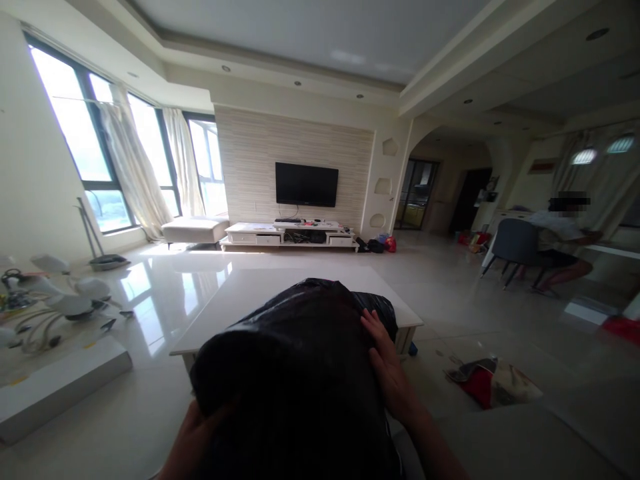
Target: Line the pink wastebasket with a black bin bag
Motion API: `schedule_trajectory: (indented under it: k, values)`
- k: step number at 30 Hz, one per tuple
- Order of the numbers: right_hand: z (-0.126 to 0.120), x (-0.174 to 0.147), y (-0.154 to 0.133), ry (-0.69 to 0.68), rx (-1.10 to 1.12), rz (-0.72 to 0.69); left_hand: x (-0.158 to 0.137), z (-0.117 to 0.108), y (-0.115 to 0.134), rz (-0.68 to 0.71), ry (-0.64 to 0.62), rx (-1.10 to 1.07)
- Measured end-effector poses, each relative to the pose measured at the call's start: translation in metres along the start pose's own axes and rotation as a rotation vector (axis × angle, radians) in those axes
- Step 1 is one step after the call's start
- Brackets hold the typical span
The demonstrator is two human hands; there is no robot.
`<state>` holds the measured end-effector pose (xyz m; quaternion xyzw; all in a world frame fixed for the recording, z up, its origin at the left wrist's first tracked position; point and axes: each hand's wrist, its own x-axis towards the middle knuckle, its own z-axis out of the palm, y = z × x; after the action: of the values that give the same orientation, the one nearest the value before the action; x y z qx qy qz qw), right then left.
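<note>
A large, shiny black bundle (300,353) of thin, crinkled material fills the lower middle in front of me. Whether it is a bag or a garment, I cannot tell. My left hand (195,430) grips its lower left side, most of the fingers hidden in shadow and behind the material. On the right side, my right hand (387,367) presses against it, fingers bent slightly over the surface, so the bundle is held between both hands. Just beyond it stands a low white table (240,293). A smaller black bulge (383,307) shows beside my right fingertips.
Chrome-legged clutter stands on a white-edged surface (65,387) at left. A dustpan (107,262) stands near the windows. A TV cabinet (250,233) lines the far wall. At right, a person (555,230) sits on a grey chair (517,243); a red-and-beige item (495,383) lies on the floor.
</note>
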<state>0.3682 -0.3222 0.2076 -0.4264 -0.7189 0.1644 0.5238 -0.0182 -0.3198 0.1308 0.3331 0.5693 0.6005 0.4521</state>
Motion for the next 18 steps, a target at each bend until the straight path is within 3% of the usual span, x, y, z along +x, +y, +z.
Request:
schedule_trajectory:
  k: [3,6,9,11,14,16,18]
  values:
    - [-0.004,-0.002,0.002,0.122,0.009,0.010,-0.008,0.014,0.011,-0.187,0.029,-0.115]
    - [-0.004,-0.007,0.003,0.185,0.079,0.061,-0.018,0.030,0.024,-0.273,0.052,-0.230]
    - [0.001,-0.013,0.001,0.216,0.102,0.052,-0.023,0.038,0.033,-0.381,-0.002,-0.323]
    - [0.007,-0.015,0.000,0.156,0.069,0.010,-0.025,0.040,0.039,-0.541,-0.064,-0.368]
    - [0.017,-0.015,0.005,-0.054,-0.043,-0.015,-0.028,0.040,0.049,-0.754,-0.121,-0.443]
    - [0.024,-0.013,0.014,-0.163,-0.132,0.014,-0.030,0.041,0.055,-0.837,-0.126,-0.492]
    - [0.029,-0.012,0.023,-0.188,-0.191,0.056,-0.031,0.041,0.058,-0.894,-0.121,-0.526]
